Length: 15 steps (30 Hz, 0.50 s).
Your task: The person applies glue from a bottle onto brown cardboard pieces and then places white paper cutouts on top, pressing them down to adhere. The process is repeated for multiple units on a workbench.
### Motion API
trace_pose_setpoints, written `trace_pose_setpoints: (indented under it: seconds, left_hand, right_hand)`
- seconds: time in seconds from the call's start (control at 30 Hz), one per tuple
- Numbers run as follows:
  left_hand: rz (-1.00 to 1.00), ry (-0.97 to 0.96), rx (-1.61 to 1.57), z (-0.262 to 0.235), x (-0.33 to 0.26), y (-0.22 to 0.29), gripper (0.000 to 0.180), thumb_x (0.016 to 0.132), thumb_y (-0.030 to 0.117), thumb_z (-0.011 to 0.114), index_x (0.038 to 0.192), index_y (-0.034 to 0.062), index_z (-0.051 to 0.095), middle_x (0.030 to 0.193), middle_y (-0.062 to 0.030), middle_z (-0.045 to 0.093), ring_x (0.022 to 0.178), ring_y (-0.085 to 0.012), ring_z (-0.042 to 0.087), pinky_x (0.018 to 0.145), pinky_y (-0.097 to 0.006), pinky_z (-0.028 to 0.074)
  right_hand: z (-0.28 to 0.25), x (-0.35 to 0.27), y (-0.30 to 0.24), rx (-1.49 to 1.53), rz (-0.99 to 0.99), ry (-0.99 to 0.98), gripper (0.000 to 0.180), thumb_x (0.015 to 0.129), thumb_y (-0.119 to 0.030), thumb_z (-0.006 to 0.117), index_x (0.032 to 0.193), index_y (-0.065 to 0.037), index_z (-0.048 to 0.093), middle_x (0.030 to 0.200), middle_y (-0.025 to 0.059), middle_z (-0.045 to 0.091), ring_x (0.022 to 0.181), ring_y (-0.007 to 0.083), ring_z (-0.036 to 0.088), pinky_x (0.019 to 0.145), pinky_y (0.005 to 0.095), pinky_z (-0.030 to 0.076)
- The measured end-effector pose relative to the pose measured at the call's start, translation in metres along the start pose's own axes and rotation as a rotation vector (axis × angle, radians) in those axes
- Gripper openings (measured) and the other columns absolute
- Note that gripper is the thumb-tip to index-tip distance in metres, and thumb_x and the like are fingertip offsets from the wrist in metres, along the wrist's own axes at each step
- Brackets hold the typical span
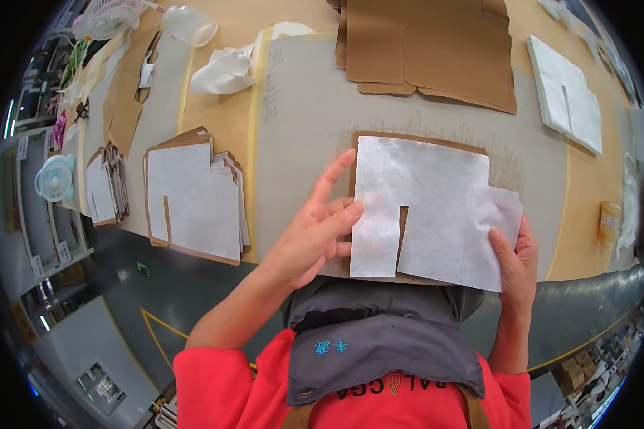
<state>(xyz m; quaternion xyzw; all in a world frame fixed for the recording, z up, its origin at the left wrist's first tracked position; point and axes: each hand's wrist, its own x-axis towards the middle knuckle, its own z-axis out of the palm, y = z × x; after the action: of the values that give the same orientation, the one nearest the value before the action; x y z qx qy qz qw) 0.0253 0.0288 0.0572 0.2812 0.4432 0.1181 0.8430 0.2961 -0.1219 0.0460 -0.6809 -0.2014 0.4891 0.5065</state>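
Observation:
A white notched sheet (429, 186) lies over a brown sheet of the same cut shape (422, 137), whose edge shows along the top, the left side and through a narrow slit. At the white sheet's lower right corner my right hand (516, 261) is closed, thumb on top and fingers hidden beneath. My left hand (311, 232) is beside the left edge. Its index finger is stretched out and slightly blurred, and its thumb tip meets the edge; the fingers are apart.
Beyond the work lies a stack of brown sheets (451, 50). White folded sheets (565, 93) lie at the far right, near a roll of yellowish tape (608, 222). Stacked white-and-brown pieces (193, 193) sit left, by the table edge. Crumpled white material (223, 71) and a fan (109, 18) are farther back.

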Motion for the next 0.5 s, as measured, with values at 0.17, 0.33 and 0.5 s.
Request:
trace_pose_setpoints:
  seconds: [0.17,0.33,0.5]
  left_hand:
    - [-0.057,-0.064,0.02,0.002,-0.01,-0.001,0.051,0.103,0.024,0.056,0.151,0.0167,0.041,0.122,-0.0056,0.054,0.111,-0.0106,0.053,0.09,-0.037,0.055]
    - [-0.122,-0.083,0.103,-0.002,-0.02,-0.008,0.039,0.104,0.023,0.054,0.138,0.005,0.055,0.132,-0.0049,0.053,0.12,-0.012,0.052,0.095,-0.039,0.057]
    - [-0.156,-0.074,0.135,0.002,-0.027,-0.009,0.038,0.104,0.017,0.05,0.137,-0.0011,0.052,0.143,-0.0091,0.049,0.127,-0.0161,0.051,0.094,-0.041,0.06]
  right_hand:
    - [-0.003,0.001,0.002,-0.028,0.005,0.006,0.048,0.096,-0.012,0.066,0.138,0.003,0.049,0.122,0.0099,0.065,0.106,0.0134,0.064,0.091,0.0284,0.052]
    - [0.001,0.001,-0.001,-0.024,0.013,0.015,0.045,0.096,-0.01,0.065,0.136,0.003,0.051,0.12,0.0081,0.065,0.104,0.0117,0.063,0.09,0.0262,0.05]
    - [0.0,0.001,0.002,-0.016,0.001,0.014,0.047,0.096,-0.011,0.066,0.138,0.003,0.051,0.12,0.0085,0.065,0.105,0.012,0.063,0.091,0.0265,0.05]
